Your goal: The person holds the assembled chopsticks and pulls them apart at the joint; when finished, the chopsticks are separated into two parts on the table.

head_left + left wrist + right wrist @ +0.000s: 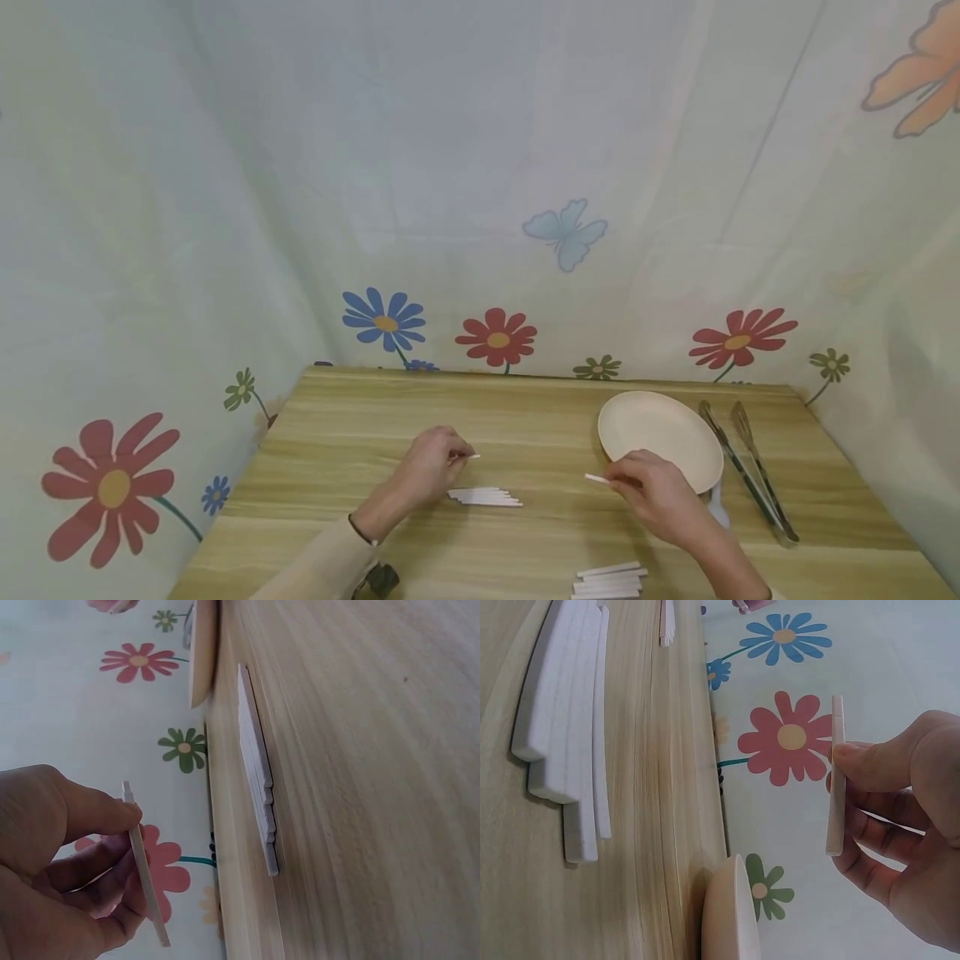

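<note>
Over the middle of the table, my left hand (431, 462) pinches a thin white stick (150, 889) between thumb and fingers. Just below that hand lies a row of white sticks (485, 498), side by side with staggered ends. My right hand (663, 496) grips another white stick (836, 802) in front of the plate, its free end pointing left. A second group of white sticks (609, 582) lies at the table's near edge, seen close up in the right wrist view as square-edged sticks (559, 712). Both held sticks are raised off the table.
A round cream plate (660, 433) stands at the back right, partly behind my right hand. Beside it lie metal tongs (753, 479), arms spread, and a pale utensil (717, 506) partly hidden by the plate. A flower-printed curtain (450, 167) surrounds the wooden table (337, 417).
</note>
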{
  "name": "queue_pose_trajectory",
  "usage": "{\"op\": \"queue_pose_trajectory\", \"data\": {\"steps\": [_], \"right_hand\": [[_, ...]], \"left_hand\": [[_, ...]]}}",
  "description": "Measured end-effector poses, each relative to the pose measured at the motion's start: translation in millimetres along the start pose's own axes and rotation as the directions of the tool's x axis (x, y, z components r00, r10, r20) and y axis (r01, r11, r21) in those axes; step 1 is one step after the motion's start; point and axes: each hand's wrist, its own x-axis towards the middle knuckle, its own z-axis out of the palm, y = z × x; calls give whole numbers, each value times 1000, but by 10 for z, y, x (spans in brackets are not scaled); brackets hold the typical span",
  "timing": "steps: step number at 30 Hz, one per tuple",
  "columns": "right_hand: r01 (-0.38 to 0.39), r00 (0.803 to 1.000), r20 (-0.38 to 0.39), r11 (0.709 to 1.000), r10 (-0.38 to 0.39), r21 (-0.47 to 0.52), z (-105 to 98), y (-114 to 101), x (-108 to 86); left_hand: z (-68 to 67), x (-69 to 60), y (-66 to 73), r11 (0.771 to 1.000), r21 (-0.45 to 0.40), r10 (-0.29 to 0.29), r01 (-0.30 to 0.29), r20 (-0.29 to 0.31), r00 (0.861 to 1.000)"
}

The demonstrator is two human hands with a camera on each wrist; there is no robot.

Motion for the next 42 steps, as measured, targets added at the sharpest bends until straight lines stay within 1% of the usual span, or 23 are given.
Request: {"op": "queue_pose_trajectory", "data": {"steps": [6,10,16,20,26,31,37,39,42], "right_hand": [[-12,999,33,1000,11,16,-17,-28,-39],[5,1000,28,1000,-6,22,-21,-42,-76],[12,999,34,998,-14,54,-35,-69,-134],[37,999,34,996,-40,82,-47,-75,-165],[62,997,45,993,-67,103,-51,-78,-214],[79,996,42,992,-83,100,-33,-87,-247],[84,994,63,989,-93,122,3,-96,-289],[85,993,68,989,-94,120,17,-96,-298],[89,992,81,989,-99,116,39,-95,-308]], "left_hand": [[50,25,-15,999,-10,33,-33,5,999],[77,35,-25,999,-8,51,-51,2,999],[80,26,-16,1000,-18,20,-19,56,998],[96,18,-12,1000,-20,18,-16,80,997],[137,7,-11,999,-1,33,-33,86,996],[164,6,-15,999,10,43,-44,90,995],[193,0,-21,1000,-13,13,-11,132,991],[199,-5,-21,1000,-22,7,-4,136,991],[206,-9,-21,1000,-15,17,-15,131,991]]}}
